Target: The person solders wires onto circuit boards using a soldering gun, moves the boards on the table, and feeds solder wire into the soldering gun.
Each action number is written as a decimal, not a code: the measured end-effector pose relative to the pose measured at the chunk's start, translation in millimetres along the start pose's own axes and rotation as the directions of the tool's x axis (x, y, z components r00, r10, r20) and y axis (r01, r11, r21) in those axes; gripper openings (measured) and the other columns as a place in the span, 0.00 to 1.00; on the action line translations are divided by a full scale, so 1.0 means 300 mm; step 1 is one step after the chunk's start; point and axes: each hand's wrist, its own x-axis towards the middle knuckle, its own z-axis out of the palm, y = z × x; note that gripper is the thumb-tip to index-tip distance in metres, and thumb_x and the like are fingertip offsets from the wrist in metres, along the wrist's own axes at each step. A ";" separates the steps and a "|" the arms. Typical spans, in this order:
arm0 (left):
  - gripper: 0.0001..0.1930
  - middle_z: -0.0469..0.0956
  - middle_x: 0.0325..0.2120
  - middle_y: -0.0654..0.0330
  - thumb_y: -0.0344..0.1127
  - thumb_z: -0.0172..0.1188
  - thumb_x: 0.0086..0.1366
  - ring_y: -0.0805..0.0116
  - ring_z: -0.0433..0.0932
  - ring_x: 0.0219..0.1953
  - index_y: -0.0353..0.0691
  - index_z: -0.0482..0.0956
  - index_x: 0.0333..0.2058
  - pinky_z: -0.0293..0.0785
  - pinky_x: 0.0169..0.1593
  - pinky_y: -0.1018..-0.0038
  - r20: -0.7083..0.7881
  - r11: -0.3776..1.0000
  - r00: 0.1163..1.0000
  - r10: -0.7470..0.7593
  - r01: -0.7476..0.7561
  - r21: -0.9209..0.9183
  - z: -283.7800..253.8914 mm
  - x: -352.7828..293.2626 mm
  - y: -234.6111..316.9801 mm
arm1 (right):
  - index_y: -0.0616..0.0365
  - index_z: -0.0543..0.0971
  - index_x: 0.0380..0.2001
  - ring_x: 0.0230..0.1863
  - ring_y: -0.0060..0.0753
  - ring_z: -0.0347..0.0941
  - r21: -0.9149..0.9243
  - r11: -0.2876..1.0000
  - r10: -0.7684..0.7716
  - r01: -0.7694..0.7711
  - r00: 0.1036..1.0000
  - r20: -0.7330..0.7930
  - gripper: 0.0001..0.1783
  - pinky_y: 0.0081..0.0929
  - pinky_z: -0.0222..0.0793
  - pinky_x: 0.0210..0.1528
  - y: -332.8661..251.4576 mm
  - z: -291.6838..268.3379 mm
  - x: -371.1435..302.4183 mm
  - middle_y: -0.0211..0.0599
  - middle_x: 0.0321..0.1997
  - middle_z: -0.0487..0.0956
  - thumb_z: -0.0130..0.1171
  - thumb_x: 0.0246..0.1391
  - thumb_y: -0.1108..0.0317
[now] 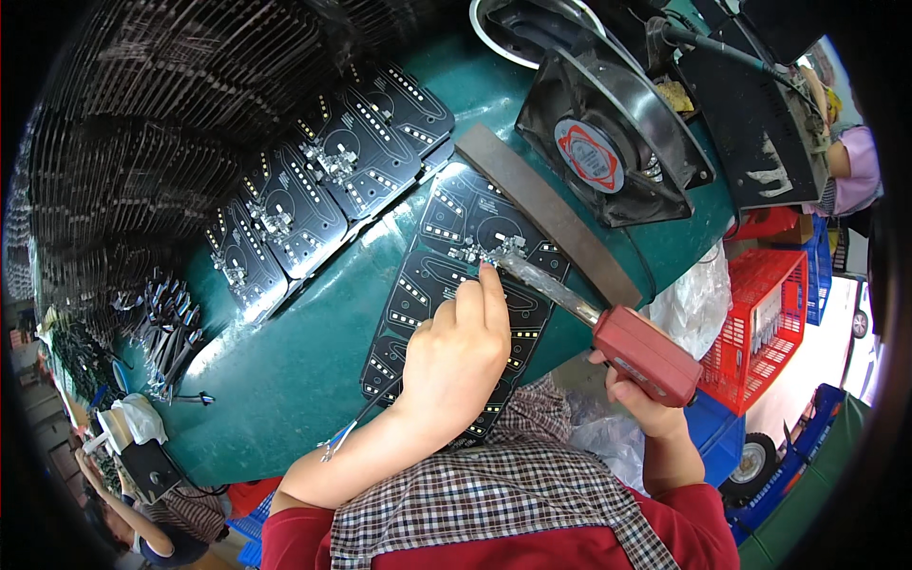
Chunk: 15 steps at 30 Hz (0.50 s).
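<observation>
A black circuit board (pixel 388 332) with rows of small light LEDs lies on the green table in front of me. My left hand (pixel 456 347) rests over it, fingers pinched together at the cluster of small metal parts near its middle. A thin black cable (pixel 370 407) passes under this hand, its bare coloured wire ends hanging out by the forearm; the end at the fingertips is mostly hidden. My right hand (pixel 648 410) grips the red, boxy handle of a soldering gun (pixel 651 353). Its long metal barrel reaches left, the tip close to my left fingertips.
A grey bar (pixel 556 218) lies along the board's right side, with a black fan (pixel 608 133) beyond. More boards (pixel 347 161) lie upper left, before tall board stacks (pixel 114 161). A cable bundle (pixel 166 328) is at left, a red crate (pixel 760 328) at right. Other people work nearby.
</observation>
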 end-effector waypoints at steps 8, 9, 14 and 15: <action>0.27 0.69 0.29 0.57 0.30 0.57 0.49 0.67 0.74 0.30 0.30 0.67 0.50 0.73 0.29 0.76 0.111 0.994 0.989 -0.096 0.101 -0.040 -0.005 -0.028 0.014 | 0.65 0.61 0.51 0.22 0.25 0.67 0.020 0.895 -0.418 0.445 0.855 -0.306 0.41 0.18 0.62 0.22 0.123 0.003 -0.142 0.40 0.42 0.70 0.68 0.41 0.51; 0.27 0.69 0.29 0.57 0.30 0.57 0.49 0.67 0.74 0.30 0.30 0.67 0.50 0.73 0.29 0.76 0.087 0.994 0.990 -0.107 0.110 -0.027 -0.030 -0.049 0.026 | 0.63 0.60 0.51 0.25 0.24 0.67 0.001 0.847 -0.493 0.531 0.786 -0.372 0.40 0.19 0.63 0.25 0.105 0.021 -0.158 0.36 0.41 0.66 0.70 0.39 0.56; 0.48 0.60 0.55 0.39 0.63 0.62 0.43 0.46 0.64 0.53 0.39 0.59 0.59 0.65 0.50 0.59 0.115 0.996 0.992 0.058 -0.049 -0.073 -0.064 -0.225 0.031 | 0.60 0.59 0.51 0.34 0.26 0.64 -0.316 0.718 -0.694 0.620 0.610 -0.382 0.33 0.23 0.64 0.36 0.115 0.063 -0.138 0.34 0.39 0.64 0.63 0.42 0.72; 0.49 0.58 0.57 0.37 0.64 0.63 0.42 0.44 0.61 0.56 0.40 0.60 0.59 0.64 0.52 0.58 0.138 0.995 0.985 0.103 -0.101 -0.024 -0.063 -0.254 0.034 | 0.61 0.58 0.52 0.35 0.27 0.64 -0.501 0.687 -0.726 0.527 0.537 -0.430 0.32 0.24 0.65 0.38 0.150 0.061 -0.108 0.34 0.38 0.64 0.61 0.45 0.75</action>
